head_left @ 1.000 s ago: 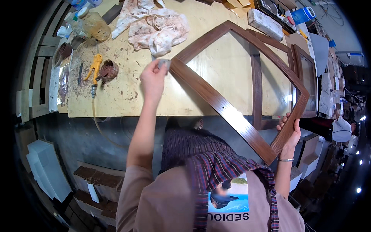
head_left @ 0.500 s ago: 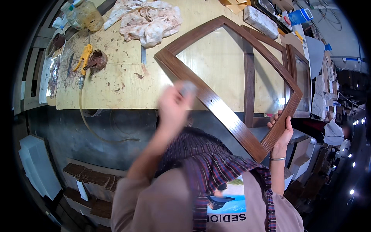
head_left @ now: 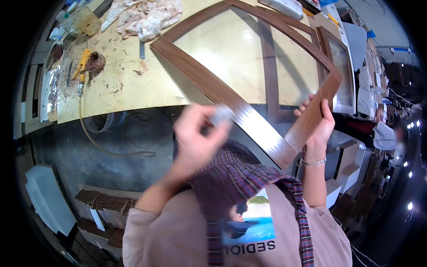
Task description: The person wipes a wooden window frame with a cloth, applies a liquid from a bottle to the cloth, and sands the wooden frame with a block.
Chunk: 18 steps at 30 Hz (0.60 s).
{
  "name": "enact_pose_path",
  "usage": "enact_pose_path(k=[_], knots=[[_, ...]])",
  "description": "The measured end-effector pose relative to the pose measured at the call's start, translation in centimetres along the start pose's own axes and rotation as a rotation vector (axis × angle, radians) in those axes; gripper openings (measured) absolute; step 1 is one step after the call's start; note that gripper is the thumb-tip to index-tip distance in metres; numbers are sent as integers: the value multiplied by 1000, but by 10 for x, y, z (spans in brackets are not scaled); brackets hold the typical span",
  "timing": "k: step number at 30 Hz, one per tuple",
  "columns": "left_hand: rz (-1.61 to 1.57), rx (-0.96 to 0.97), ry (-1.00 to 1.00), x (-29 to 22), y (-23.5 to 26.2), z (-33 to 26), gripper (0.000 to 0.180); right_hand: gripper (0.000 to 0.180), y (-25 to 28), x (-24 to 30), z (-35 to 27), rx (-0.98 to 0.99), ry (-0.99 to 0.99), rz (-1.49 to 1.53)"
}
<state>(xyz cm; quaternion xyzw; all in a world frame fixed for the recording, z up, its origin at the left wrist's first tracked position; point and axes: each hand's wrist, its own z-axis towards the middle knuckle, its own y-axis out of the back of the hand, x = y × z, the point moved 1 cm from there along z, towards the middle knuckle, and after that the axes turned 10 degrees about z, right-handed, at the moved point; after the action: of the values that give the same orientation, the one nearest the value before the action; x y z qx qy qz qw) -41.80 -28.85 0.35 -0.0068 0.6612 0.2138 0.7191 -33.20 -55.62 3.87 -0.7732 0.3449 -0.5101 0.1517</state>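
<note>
A brown wooden frame (head_left: pixel 195 76) with mitred corners is held tilted over the front edge of the worktable (head_left: pixel 115 95). My right hand (head_left: pixel 318 122) grips its short near-right rail, thumb on one side and fingers on the other. My left hand (head_left: pixel 195 135) is closed around a small grey pad (head_left: pixel 222 115), blurred by motion. The pad is at the long near rail; whether it touches the wood I cannot tell. Behind it, a second brown frame (head_left: pixel 270 66) lies on the table, partly seen through the opening.
On the table's left are a yellow air gun (head_left: pixel 82 64) with a hose, a brown-stained cup (head_left: pixel 95 64) and a cloudy jar (head_left: pixel 86 20). A stained cloth (head_left: pixel 149 20) lies farther back. Another frame (head_left: pixel 340 58) stands at right. A person (head_left: pixel 384 133) is beyond it.
My left hand has moved with the pad along the long rail toward the near-right corner. The frame is tilted differently, my right hand still on it. The whole view has shifted.
</note>
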Motion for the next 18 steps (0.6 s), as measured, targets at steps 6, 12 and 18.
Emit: enact_pose_path(k=[6,12,18], knots=[[29,154,-411,-42,-21,-35,31,36,-16,-5,-1,15,9,38],[14,153,-354,-68,-21,-43,32,35,-25,-8,-5,-22,39,68],[-88,259,-463,-70,-20,-58,38,36,-25,-13,-4,-36,28,61]])
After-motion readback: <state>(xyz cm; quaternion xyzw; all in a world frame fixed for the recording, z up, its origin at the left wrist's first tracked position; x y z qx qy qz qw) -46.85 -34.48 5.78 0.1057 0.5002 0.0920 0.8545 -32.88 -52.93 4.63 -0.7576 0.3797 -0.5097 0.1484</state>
